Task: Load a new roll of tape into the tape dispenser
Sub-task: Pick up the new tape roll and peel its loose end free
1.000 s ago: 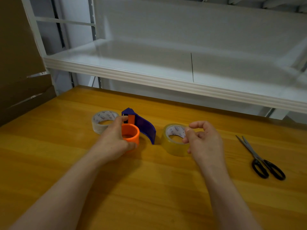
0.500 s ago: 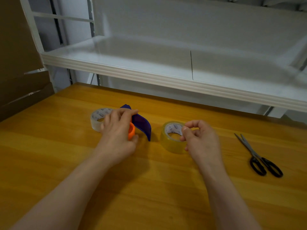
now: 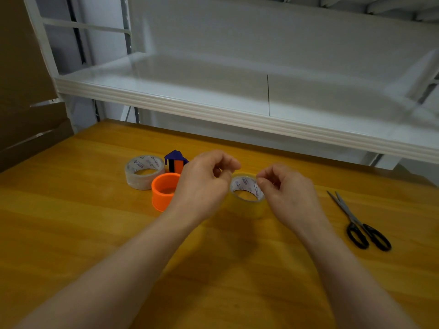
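Observation:
A yellowish tape roll [image 3: 245, 185] lies flat on the wooden table [image 3: 83, 233]. Both my hands are on it. My left hand [image 3: 202, 184] pinches at its left rim with curled fingers and hides that side. My right hand [image 3: 287, 193] pinches its right rim with thumb and forefinger. The tape dispenser [image 3: 165, 189] lies just left of my left hand with nothing holding it. Its orange spool faces up and its purple body [image 3: 175, 157] sits behind. A clear tape roll [image 3: 142, 173] lies flat to the dispenser's left.
Black-handled scissors [image 3: 356, 222] lie shut on the table to the right. A white shelf [image 3: 237, 119] overhangs the table's far edge. Brown cardboard [image 3: 23, 115] stands at the far left.
My left hand has let go of the dispenser and moved right to the yellowish roll. The dispenser now stands uncovered. My right hand has stayed at the roll's right rim.

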{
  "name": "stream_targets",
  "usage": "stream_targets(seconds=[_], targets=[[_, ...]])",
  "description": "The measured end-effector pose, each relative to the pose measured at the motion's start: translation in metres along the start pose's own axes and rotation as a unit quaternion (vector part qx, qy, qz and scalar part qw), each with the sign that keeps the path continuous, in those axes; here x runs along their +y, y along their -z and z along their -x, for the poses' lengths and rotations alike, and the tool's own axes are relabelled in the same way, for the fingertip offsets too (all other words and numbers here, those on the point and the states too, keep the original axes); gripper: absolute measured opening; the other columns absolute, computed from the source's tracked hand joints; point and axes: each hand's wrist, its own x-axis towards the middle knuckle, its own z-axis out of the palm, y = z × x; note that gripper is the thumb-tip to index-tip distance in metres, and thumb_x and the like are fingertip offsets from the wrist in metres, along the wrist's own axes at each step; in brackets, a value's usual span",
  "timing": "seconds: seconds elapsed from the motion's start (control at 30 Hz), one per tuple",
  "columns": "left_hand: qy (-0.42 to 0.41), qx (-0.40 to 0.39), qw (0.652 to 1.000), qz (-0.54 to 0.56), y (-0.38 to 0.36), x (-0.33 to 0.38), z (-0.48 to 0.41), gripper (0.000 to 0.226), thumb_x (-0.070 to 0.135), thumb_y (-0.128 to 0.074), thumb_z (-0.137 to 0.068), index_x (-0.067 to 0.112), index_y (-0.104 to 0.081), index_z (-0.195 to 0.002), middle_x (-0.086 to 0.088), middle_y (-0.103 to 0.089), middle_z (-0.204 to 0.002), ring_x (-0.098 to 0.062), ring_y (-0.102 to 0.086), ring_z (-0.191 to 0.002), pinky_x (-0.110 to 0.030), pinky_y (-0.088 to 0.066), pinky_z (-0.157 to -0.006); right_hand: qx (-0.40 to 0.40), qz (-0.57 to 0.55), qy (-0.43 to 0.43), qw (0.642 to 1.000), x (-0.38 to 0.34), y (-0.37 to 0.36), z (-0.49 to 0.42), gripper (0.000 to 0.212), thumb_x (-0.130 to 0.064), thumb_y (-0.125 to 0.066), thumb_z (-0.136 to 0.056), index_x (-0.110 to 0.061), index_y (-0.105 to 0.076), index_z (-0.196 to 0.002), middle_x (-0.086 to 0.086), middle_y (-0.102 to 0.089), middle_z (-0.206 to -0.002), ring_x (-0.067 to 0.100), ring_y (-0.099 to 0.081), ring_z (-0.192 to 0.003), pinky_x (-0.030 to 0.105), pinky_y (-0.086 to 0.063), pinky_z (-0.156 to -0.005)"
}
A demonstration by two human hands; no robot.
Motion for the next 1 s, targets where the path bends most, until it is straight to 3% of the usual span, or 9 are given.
stream_targets(seconds=[0.07, 0.23, 0.37, 0.5, 0.67, 0.8, 0.9, 1.0], targets=[[0.02, 0.035, 0.998, 0.046, -0.007, 0.002, -0.002, 0.022, 0.007, -0.06, -0.093, 0.027, -0.07, -0.093, 0.011, -0.067, -0.089, 0.0, -0.056, -0.067, -0.021, -0.052, -0.059, -0.011, 0.014, 0.033, 0.999, 0.006, -0.004, 0.006, 0.01, -0.032, -0.062, -0.097, -0.029, -0.068, -0.105, -0.012, -0.066, -0.101, 0.01, -0.06, -0.095, 0.033, -0.053, -0.08], [0.022, 0.063, 0.996, 0.056, -0.02, -0.01, 0.016, 0.022, 0.008, -0.062, -0.092, 0.029, -0.069, -0.094, 0.01, -0.068, -0.092, -0.006, -0.061, -0.07, -0.024, -0.053, -0.061, -0.065, 0.064, 0.067, 0.994, 0.018, -0.023, 0.019, 0.036, -0.04, -0.062, -0.095, -0.035, -0.061, -0.13, -0.008, -0.059, -0.133, 0.016, -0.046, -0.127, 0.038, -0.038, -0.105], [0.05, 0.074, 0.992, 0.088, -0.012, -0.016, 0.015, 0.027, 0.005, -0.063, -0.091, 0.032, -0.07, -0.089, 0.011, -0.071, -0.089, -0.009, -0.065, -0.075, -0.021, -0.056, -0.064, -0.082, 0.095, 0.074, 0.989, 0.019, -0.023, 0.018, 0.045, -0.047, -0.059, -0.095, -0.039, -0.053, -0.139, -0.012, -0.053, -0.144, 0.014, -0.04, -0.134, 0.037, -0.029, -0.106], [0.09, 0.072, 0.986, 0.124, -0.01, -0.019, 0.014, 0.028, 0.002, -0.062, -0.09, 0.028, -0.071, -0.088, 0.01, -0.072, -0.088, -0.006, -0.065, -0.082, -0.018, -0.056, -0.069, -0.108, 0.131, 0.068, 0.983, 0.019, -0.028, 0.019, 0.05, -0.052, -0.055, -0.095, -0.038, -0.049, -0.143, -0.014, -0.051, -0.147, 0.012, -0.037, -0.137, 0.039, -0.028, -0.108], [0.114, 0.043, 0.984, 0.127, -0.019, -0.018, 0.017, 0.024, 0.004, -0.062, -0.091, 0.027, -0.071, -0.091, 0.01, -0.071, -0.093, -0.006, -0.066, -0.089, -0.025, -0.055, -0.074, -0.076, 0.142, 0.073, 0.984, 0.02, -0.034, 0.014, 0.028, -0.041, -0.059, -0.096, -0.03, -0.066, -0.121, -0.008, -0.064, -0.125, 0.016, -0.048, -0.122, 0.035, -0.032, -0.096], [0.124, 0.029, 0.98, 0.156, -0.023, -0.019, 0.021, 0.018, 0.011, -0.064, -0.093, 0.027, -0.067, -0.1, 0.005, -0.067, -0.093, -0.012, -0.059, -0.076, -0.026, -0.045, -0.062, 0.002, -0.049, 0.034, 0.998, 0.027, -0.029, 0.015, 0.014, -0.036, -0.061, -0.097, -0.025, -0.068, -0.102, -0.011, -0.067, -0.098, 0.014, -0.06, -0.095, 0.035, -0.047, -0.08], [0.136, 0.016, 0.97, 0.201, -0.027, -0.015, 0.024, 0.015, 0.016, -0.065, -0.093, 0.026, -0.065, -0.104, 0.004, -0.065, -0.097, -0.014, -0.061, -0.076, -0.028, -0.045, -0.061, 0.031, -0.257, -0.038, 0.965, 0.022, -0.021, 0.017, 0.015, -0.033, -0.062, -0.098, -0.023, -0.07, -0.09, -0.002, -0.072, -0.081, 0.009, -0.063, -0.072, 0.036, -0.051, -0.066], [0.15, -0.009, 0.963, 0.222, -0.028, -0.012, 0.026, 0.011, 0.028, -0.064, -0.093, 0.023, -0.068, -0.102, 0.002, -0.068, -0.094, -0.011, -0.06, -0.071, -0.028, -0.045, -0.057, 0.022, -0.35, -0.066, 0.934, 0.012, -0.017, 0.02, 0.019, -0.031, -0.06, -0.1, -0.017, -0.07, -0.09, 0.01, -0.074, -0.081, 0.014, -0.062, -0.066, 0.039, -0.051, -0.061]])
